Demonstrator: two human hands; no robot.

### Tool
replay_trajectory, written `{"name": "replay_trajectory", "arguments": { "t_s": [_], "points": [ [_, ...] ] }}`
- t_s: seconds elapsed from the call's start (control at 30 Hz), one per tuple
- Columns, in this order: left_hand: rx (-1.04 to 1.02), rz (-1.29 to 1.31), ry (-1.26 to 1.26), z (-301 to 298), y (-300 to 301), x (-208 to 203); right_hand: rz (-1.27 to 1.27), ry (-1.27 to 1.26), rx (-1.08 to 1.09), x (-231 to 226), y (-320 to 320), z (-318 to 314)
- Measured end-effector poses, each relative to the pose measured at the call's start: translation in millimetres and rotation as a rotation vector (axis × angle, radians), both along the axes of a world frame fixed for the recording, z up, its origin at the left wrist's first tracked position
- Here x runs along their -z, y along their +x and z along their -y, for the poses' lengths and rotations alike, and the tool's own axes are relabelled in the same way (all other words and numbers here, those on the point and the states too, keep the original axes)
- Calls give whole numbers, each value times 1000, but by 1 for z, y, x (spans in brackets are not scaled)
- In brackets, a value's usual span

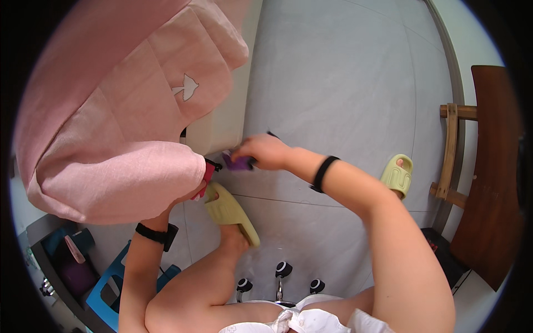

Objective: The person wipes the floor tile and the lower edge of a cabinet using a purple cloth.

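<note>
My right hand (265,151), blurred by motion, is closed on a small purple thing with dark parts (239,161), low beside the bed's pale side. Its exact kind is too smeared to tell. My left hand (180,198) reaches under the edge of a pink quilt (133,166), which covers most of its fingers. From that spot juts a red thing with a black edge (209,175), apparently in the left hand's grip; the quilt hides the rest of it. The two things are close together, above the grey floor.
Beside the quilt is the cream bed side (222,130). My feet wear yellow-green slippers (225,208) on grey floor tiles (333,83). Seat casters (283,269) show below me. A blue plastic frame (105,291) and a dark bin (72,261) stand left; a brown wooden board (486,166) leans right.
</note>
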State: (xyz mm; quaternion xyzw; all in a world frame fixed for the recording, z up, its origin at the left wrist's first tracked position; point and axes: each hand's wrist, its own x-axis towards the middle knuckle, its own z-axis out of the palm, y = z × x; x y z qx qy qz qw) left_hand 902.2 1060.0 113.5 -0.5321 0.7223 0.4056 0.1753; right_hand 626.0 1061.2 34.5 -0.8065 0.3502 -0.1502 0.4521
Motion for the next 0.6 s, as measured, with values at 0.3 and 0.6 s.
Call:
{"name": "replay_trajectory", "arguments": {
  "t_s": [0.3, 0.6],
  "points": [
    [94, -72, -85, -1, 7, -7, -121, 92, -387, 39, -48, -83],
    [122, 8, -63, -6, -11, 2, -121, 458, -210, 0, -103, -101]
  ]
}}
